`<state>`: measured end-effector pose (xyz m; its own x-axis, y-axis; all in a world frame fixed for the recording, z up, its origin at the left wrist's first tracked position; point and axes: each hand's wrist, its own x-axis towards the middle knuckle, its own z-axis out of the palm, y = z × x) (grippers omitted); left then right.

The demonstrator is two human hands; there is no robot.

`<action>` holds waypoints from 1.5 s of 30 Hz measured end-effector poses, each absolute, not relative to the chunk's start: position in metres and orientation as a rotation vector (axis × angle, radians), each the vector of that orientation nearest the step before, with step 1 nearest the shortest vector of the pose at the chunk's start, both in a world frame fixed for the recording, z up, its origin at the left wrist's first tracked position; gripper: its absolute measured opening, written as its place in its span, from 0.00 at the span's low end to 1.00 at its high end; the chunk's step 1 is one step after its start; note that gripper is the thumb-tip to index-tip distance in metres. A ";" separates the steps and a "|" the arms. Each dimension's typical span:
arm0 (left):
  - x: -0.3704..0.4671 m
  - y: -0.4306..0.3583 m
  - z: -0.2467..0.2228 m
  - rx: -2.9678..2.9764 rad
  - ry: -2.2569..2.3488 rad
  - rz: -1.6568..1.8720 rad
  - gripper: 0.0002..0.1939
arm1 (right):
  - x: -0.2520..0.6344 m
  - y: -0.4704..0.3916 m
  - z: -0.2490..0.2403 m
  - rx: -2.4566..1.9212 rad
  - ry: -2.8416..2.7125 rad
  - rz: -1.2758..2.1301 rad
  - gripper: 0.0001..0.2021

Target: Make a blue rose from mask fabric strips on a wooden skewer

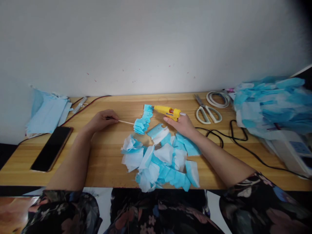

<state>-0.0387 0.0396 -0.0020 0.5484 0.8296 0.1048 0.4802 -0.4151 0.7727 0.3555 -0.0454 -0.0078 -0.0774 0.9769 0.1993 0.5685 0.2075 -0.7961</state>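
My left hand [104, 119] pinches a thin wooden stick [126, 122] that points to the right. At the stick's far end is a pleated strip of blue mask fabric [143, 122], its upper part reaching away toward the wall. My right hand [180, 124] is wrapped round a yellow glue gun [167, 111], whose nozzle points left and meets the top end of the strip. Whether glue is coming out cannot be made out. Just below both hands lies a loose pile of blue and white fabric pieces [161, 162].
Scissors [207, 110] and a coiled white cable [218, 99] lie at the back right. A heap of blue fabric pieces [273, 104] stands by a white power strip [294, 151]. A black cord [255, 156] crosses the right side. Face masks [47, 112] and a phone [52, 149] lie left.
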 end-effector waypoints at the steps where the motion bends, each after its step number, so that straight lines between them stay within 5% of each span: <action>1: -0.039 0.040 -0.002 2.081 1.051 0.634 0.16 | 0.356 -0.045 -0.008 -1.449 -1.742 0.702 0.17; 45: -0.042 0.045 -0.009 2.092 1.039 0.630 0.16 | 0.356 -0.042 -0.014 -1.408 -1.734 0.661 0.18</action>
<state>-0.0419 0.0447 -0.0086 0.5588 0.8219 0.1102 0.4777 -0.4277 0.7674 0.3560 -0.0425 -0.0138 -0.0709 0.9654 0.2509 0.5533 0.2474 -0.7954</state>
